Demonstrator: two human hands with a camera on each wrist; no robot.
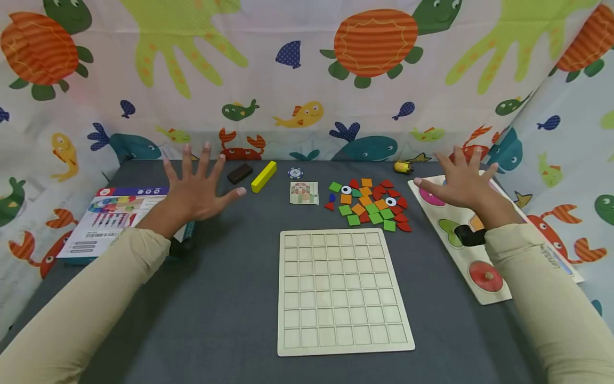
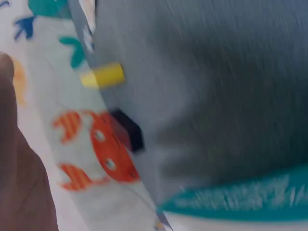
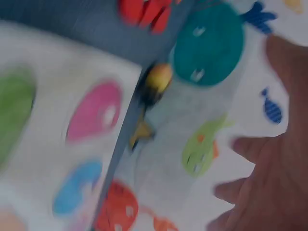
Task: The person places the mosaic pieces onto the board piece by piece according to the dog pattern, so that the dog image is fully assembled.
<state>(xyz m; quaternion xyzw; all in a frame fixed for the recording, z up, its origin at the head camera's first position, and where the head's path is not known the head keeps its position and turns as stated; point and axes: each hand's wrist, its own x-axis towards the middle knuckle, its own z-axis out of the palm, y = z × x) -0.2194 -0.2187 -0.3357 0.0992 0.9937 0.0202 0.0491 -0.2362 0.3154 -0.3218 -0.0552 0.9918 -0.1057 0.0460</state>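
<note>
While our left hand [image 1: 194, 189] and right hand [image 1: 462, 181] float over the desk [image 1: 216, 298] with fingers spread wide, each grip holds nothing. We think we are only getting ready. The left one is near the brown block [image 1: 239, 173] and yellow block [image 1: 264, 176]; the right one hangs above the shape puzzle [image 1: 479, 277]. Between them lie the coloured tiles [image 1: 371, 205] and, nearer us, the bare grid board [image 1: 341, 290]. Next, one hand must reach in and pinch a tile. The booklet's [image 1: 112, 216] words are too small to read.
</note>
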